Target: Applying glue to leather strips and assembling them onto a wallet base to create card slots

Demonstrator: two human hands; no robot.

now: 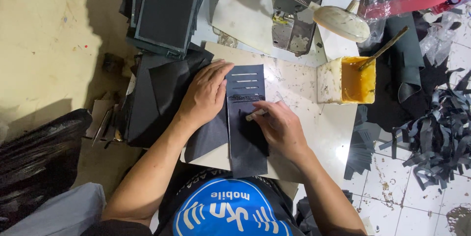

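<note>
A long dark strip of material [247, 133] with slots cut in its far end lies on a stained white board [299, 94]. My left hand [206, 94] rests flat with fingers spread on a black fabric sheet [169, 96] and touches the strip's left edge. My right hand [279, 128] grips a small pale-handled tool [256, 114], its tip on the strip just below a shiny band across it.
A square tin of yellow glue [349, 80] with a stick in it stands at the board's right. A machine [299, 5] and a pale lamp head [342, 22] sit beyond. Stacked dark panels [164, 10] lie far left; black offcut strips [436, 133] cover the tiled floor right.
</note>
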